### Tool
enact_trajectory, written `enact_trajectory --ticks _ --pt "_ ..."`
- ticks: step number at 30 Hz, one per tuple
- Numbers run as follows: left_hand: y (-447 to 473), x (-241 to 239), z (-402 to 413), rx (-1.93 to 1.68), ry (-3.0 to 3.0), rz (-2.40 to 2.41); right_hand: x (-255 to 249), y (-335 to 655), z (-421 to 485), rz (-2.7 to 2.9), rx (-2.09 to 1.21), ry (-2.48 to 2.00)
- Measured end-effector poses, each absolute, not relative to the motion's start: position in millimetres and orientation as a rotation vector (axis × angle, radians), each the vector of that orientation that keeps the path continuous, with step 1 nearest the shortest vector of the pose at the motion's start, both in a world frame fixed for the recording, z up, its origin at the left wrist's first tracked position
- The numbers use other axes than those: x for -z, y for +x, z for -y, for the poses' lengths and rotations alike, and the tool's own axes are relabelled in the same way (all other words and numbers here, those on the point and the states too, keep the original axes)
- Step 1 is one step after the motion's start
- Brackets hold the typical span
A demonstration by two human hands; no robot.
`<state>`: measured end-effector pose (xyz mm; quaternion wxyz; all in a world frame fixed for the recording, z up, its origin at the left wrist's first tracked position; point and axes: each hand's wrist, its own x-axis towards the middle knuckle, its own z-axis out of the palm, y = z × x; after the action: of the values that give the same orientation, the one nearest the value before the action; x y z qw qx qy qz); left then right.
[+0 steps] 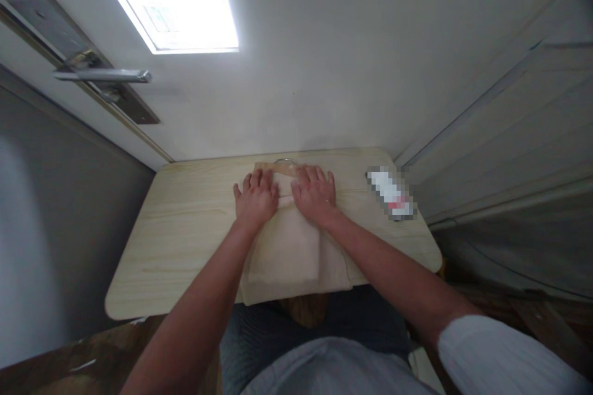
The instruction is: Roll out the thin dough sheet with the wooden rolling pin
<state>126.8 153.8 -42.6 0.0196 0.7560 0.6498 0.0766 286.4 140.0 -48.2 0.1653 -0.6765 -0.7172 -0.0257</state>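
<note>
A beige piece of folded cloth [287,247] lies flat on a pale wood-grain table [176,234], its lower edge reaching the table's near edge. At its far end a tan, stiff-looking strip [264,166] shows, with a thin curved metal loop [285,161] beside it; what they belong to is partly hidden. My left hand [257,197] presses palm down on the cloth's upper left, fingers spread. On the upper right, my right hand [315,191] rests in the same way, fingers stretched toward the far edge. A small gap separates the two hands.
A pixelated, phone-like object [391,194] lies at the table's right side. Behind the table stands a white door with a bright window [185,0] and a metal lever handle [106,76]. A pale panelled surface [519,136] rises on the right.
</note>
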Motion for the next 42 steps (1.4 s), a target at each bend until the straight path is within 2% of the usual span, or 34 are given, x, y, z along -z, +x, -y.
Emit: enact_trajectory --ticks 17,30,42 --pt "129.1 40.7 -100.0 -0.359 2.446 -2.017 59.4 290.3 -84.3 2.021 0.028 -1.912" --pt "124.9 43.5 -158.5 -0.218 2.317 -1.993 47.6 286.5 -140.8 2.073 0.047 -1.932" --pt "123.4 42.7 -188.6 -0.361 2.342 -1.988 45.6 284.9 -176.7 2.102 -0.030 -1.980"
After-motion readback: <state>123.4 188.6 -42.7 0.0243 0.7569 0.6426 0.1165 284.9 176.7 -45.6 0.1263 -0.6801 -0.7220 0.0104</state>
